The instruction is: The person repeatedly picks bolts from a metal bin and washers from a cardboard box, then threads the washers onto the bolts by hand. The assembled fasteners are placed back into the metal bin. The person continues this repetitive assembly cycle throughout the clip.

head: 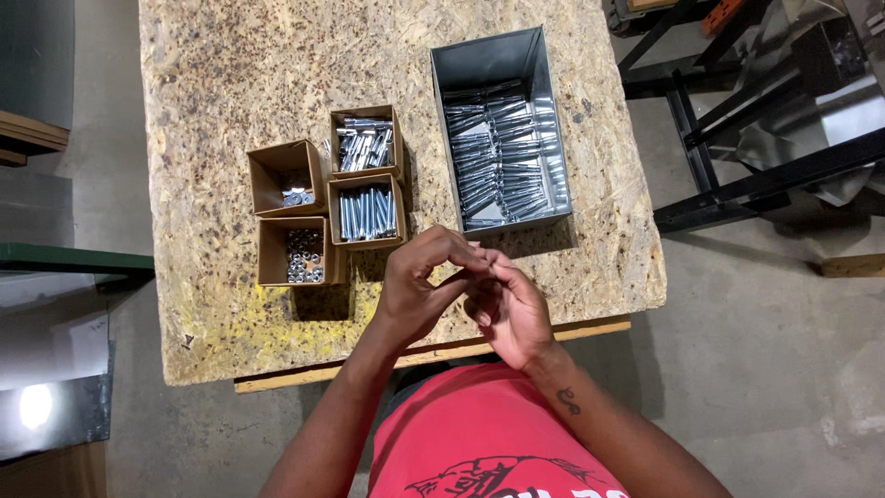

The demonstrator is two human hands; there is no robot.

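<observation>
Fingertips of the left hand [415, 290] and right hand [509, 309] meet over the worktop [230, 83] edge, pinching something too small to identify. Just beyond lie boxes of bolts [367, 212] and nuts [302, 255]; assembly likely needs aligning.

One tabletop [230, 304] of rough chipboard carries five open containers. Four are small brown cardboard boxes, set in a two-by-two cluster. Two of them, the right-hand pair, hold long silver bolts: the far bolt box [367, 140] and the near bolt box [368, 212]. The other two, the left-hand pair, hold small silver nuts or washers: the far box [287, 177] has only a few pieces, and the near box [297, 251] has many. The fifth container is one large grey metal bin [501, 129], filled with dozens of long silver bolts, too many to count. Two hands, the left hand [417, 290] and the right hand [510, 309], meet above the near edge.
</observation>
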